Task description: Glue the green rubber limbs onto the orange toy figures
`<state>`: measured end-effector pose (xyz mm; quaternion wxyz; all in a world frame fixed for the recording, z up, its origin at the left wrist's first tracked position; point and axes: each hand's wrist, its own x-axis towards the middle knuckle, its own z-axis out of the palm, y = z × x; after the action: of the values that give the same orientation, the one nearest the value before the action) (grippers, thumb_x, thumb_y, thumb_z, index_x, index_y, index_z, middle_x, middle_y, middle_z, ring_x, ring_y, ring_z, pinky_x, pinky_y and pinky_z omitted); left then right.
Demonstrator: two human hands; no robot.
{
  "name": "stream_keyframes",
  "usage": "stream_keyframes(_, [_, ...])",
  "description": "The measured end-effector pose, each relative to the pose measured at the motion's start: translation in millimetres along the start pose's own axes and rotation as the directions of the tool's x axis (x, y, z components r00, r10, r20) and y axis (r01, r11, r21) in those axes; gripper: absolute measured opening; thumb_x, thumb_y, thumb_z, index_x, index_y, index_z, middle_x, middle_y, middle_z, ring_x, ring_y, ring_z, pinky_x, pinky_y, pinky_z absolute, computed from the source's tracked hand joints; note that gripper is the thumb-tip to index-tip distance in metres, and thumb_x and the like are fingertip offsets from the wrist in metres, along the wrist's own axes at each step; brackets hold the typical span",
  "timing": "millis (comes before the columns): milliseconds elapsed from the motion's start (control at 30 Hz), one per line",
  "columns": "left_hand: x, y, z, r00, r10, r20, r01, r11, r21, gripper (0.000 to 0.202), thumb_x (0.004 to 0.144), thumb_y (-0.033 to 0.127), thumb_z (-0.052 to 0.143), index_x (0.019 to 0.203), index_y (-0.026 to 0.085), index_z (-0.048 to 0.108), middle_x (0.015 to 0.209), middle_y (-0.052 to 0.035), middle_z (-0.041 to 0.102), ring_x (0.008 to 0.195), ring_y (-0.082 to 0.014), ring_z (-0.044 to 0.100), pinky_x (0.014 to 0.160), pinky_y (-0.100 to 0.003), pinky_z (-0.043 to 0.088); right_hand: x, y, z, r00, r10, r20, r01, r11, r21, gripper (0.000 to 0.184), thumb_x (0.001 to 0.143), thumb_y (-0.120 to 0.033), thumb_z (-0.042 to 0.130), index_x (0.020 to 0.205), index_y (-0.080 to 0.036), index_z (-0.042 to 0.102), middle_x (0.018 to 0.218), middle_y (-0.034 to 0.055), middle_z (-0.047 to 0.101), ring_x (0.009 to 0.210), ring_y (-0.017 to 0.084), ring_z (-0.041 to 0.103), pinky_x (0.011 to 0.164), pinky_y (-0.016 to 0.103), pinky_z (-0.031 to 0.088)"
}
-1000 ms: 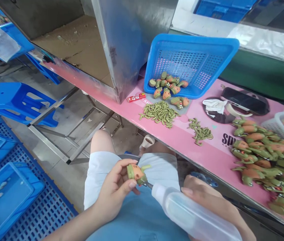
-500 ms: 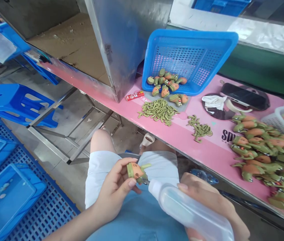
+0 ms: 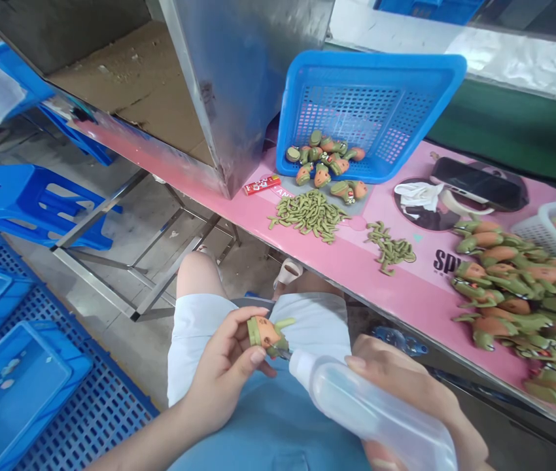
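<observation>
My left hand (image 3: pixel 222 373) is closed on a small green and orange toy part (image 3: pixel 264 332) held over my lap. My right hand (image 3: pixel 415 399) grips a clear plastic squeeze bottle (image 3: pixel 371 412); its thin metal nozzle touches the underside of the toy part. On the pink table (image 3: pixel 405 301) lie two heaps of small green limbs (image 3: pixel 310 214) (image 3: pixel 390 250). A tilted blue basket (image 3: pixel 371 111) spills several toy bodies (image 3: pixel 327 163).
A pile of green and orange toy dinosaurs (image 3: pixel 518 294) lies at the right beside a white basket (image 3: pixel 538 229). A phone (image 3: pixel 479 184) rests behind them. A metal box (image 3: pixel 209 78) stands at the left of the table. Blue stool (image 3: pixel 33 203) and blue crates (image 3: pixel 17 379) stand on the floor.
The bottle has slid a little to the left, bringing its nozzle closer onto the toy part. My left hand has hardly moved.
</observation>
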<state>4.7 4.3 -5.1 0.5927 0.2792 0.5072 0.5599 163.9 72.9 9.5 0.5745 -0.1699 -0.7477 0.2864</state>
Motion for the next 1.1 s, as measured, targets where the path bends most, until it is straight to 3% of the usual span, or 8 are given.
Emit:
stream_keyframes(533, [2.0, 2.9, 0.8, 1.0, -0.017, 0.009, 0.017, 1.0, 0.019, 0.034, 0.074, 0.042, 0.062, 0.103, 0.024, 0.055, 0.078, -0.0024, 0.062, 0.068, -0.0157, 0.059, 0.054, -0.027, 0.056, -1.2, -1.5, -1.9, 1.0, 0.01, -0.029, -0.01, 1.0, 0.005, 0.041, 0.081, -0.025, 0.047, 0.118, -0.009, 0.052, 0.053, 0.0005, 0.045, 0.037, 0.015, 0.042, 0.03, 0.025, 0.029])
stream_keyframes(733, [2.2, 3.3, 0.5, 0.999, -0.033, -0.012, 0.034, 0.999, 0.028, 0.036, 0.073, 0.044, 0.062, 0.102, 0.023, 0.055, 0.078, -0.003, 0.061, 0.066, -0.0171, 0.058, 0.052, -0.03, 0.056, 2.6, -1.7, -2.4, 0.998, 0.059, 0.022, -0.059, 0.998, 0.013, 0.035, 0.08, -0.027, 0.049, 0.111, -0.01, 0.054, 0.051, 0.0005, 0.047, 0.036, 0.016, 0.043, 0.029, 0.026, 0.033])
stream_keyframes(1100, [3.6, 2.9, -0.2, 0.999, -0.027, -0.019, 0.029, 0.998, 0.058, 0.035, 0.075, 0.043, 0.061, 0.102, 0.022, 0.054, 0.078, -0.0029, 0.062, 0.066, -0.0154, 0.059, 0.053, -0.027, 0.056, -1.8, 1.8, -4.9, 1.0, -0.01, 0.017, 0.011, 1.0, -0.02, 0.041, 0.081, -0.022, 0.049, 0.119, -0.006, 0.051, 0.054, 0.0018, 0.047, 0.038, 0.017, 0.045, 0.03, 0.026, 0.032])
